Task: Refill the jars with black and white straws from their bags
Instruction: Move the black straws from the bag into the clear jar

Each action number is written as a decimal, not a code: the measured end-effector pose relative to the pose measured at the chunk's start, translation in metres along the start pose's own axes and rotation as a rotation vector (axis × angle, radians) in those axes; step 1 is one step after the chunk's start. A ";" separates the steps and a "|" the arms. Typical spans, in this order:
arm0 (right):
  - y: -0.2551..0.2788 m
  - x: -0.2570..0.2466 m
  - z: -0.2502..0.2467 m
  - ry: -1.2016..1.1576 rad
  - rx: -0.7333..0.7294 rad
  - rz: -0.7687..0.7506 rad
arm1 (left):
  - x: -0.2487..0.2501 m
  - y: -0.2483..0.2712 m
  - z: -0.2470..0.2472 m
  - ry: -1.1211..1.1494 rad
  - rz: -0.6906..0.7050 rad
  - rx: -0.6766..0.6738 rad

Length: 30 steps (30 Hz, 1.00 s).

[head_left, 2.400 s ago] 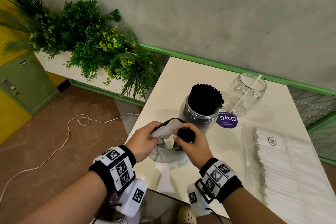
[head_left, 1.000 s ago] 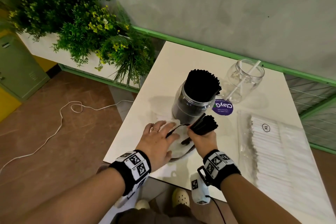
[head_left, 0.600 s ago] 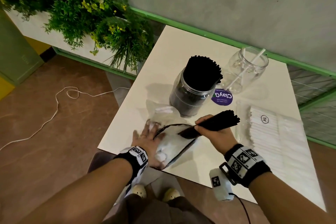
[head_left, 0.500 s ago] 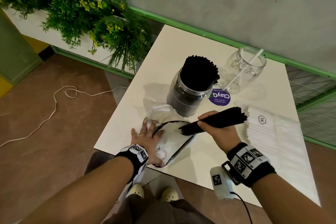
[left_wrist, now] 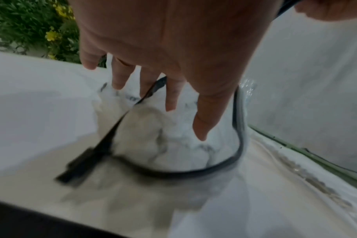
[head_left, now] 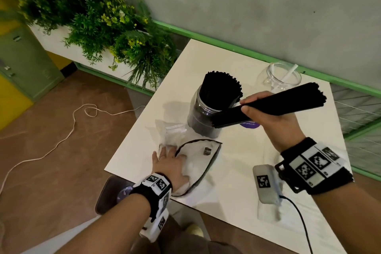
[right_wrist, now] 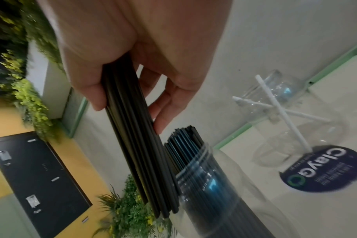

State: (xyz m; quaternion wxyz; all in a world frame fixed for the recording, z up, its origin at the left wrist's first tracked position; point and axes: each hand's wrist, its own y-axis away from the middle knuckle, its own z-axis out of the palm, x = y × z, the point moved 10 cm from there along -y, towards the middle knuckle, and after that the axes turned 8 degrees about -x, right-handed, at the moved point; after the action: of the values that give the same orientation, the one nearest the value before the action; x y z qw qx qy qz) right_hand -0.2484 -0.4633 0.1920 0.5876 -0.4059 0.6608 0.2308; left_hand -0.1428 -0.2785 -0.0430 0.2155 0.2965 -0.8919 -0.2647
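Observation:
My right hand (head_left: 246, 105) grips a bundle of black straws (head_left: 284, 102), held nearly level in the air just right of the black-straw jar (head_left: 206, 117). That jar is packed with upright black straws. In the right wrist view my right hand (right_wrist: 130, 103) holds the bundle (right_wrist: 141, 161) beside the jar's mouth (right_wrist: 194, 153). My left hand (head_left: 165, 156) lies flat with straight fingers on the emptied zip bag (head_left: 198, 150) near the table's front left corner; the left wrist view shows the fingers (left_wrist: 169, 99) spread on its black-edged opening (left_wrist: 238, 128). A clear jar (head_left: 278, 77) at the back holds a couple of white straws (right_wrist: 281, 116).
A round purple sticker (right_wrist: 316, 170) lies on the white table (head_left: 206, 57) between the jars. Green plants (head_left: 103, 22) stand off the table's left side. A white cable (head_left: 61, 140) runs over the brown floor. A green rail (head_left: 247, 49) borders the wall behind.
My right hand has drawn the black straw bundle fully out of the bag and raised it up beside the black-straw jar. My left hand stays flat on the bag.

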 end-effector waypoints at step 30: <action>-0.074 0.048 0.009 0.289 0.319 0.235 | 0.056 -0.019 -0.212 -0.161 0.581 0.479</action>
State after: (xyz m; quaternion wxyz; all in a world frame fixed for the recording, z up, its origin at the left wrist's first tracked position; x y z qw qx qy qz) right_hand -0.1824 -0.5107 0.1563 0.5129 -0.2573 0.8086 0.1299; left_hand -0.0616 -0.4005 0.1210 0.1354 0.0518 -0.9894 0.0009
